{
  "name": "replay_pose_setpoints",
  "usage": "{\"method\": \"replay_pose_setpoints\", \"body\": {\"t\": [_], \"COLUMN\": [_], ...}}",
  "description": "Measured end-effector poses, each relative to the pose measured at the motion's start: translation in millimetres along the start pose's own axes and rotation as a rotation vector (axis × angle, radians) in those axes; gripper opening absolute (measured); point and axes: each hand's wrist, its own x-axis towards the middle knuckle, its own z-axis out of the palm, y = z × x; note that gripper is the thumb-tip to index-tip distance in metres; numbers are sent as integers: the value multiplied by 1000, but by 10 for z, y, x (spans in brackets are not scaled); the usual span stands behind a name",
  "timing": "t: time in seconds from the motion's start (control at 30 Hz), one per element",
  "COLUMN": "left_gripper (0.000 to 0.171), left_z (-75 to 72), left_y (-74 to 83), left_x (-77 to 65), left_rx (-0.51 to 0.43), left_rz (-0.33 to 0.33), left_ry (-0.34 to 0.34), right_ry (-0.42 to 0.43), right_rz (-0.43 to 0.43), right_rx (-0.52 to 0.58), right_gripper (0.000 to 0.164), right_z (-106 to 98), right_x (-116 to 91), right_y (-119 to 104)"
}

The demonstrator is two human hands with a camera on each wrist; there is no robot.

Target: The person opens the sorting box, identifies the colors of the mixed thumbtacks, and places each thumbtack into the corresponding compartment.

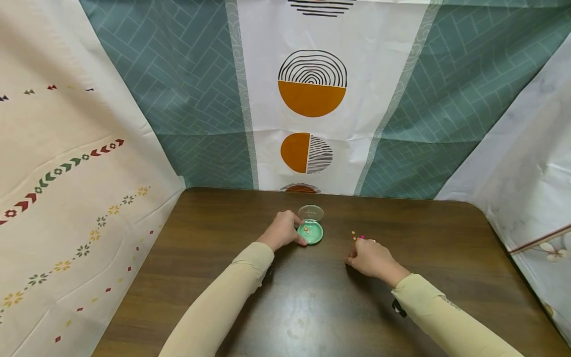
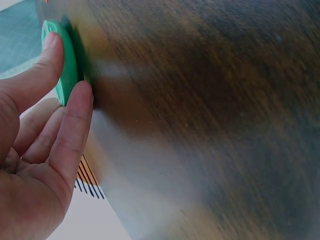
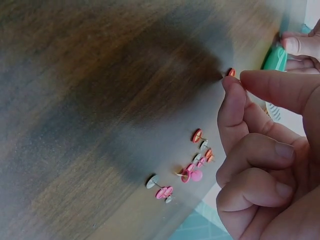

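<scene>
A small round green case stands with its clear lid raised at the back. Inside it lie a few small orange thumbtacks. My left hand grips the case's left side, its thumb on the green wall in the left wrist view. To the right, my right hand is low over the table. Its thumb and index fingertip pinch a red thumbtack, seen just past the fingertips in the right wrist view; the other fingers are curled in.
Several loose thumbtacks in red, pink, orange and white lie scattered beyond my right hand. The dark wooden table ends at a patterned cloth backdrop, with pale cloths at both sides.
</scene>
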Motion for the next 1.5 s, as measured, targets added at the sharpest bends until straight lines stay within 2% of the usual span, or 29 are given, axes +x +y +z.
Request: {"method": "replay_pose_setpoints", "body": {"t": [0.4, 0.67, 1.1, 1.27, 1.5], "left_gripper": [63, 64, 64, 64, 63], "left_z": [5, -5, -3, -4, -11], "left_y": [-18, 4, -7, -11, -7], "left_x": [10, -4, -4, 0, 5], "left_rx": [3, 7, -7, 5, 5], "left_rz": [17, 7, 17, 22, 22], "left_ry": [9, 3, 1, 0, 0], "right_ry": [0, 5, 9, 39, 96], "right_rz": [-2, 32, 44, 26, -36], "right_rx": [-17, -14, 15, 86, 236], "right_gripper": [25, 17, 25, 24, 10], "right_z": [-10, -6, 10, 8, -12], "right_x": [-8, -9, 25, 78, 184], "right_y": [-20, -12, 25, 56, 79]}}
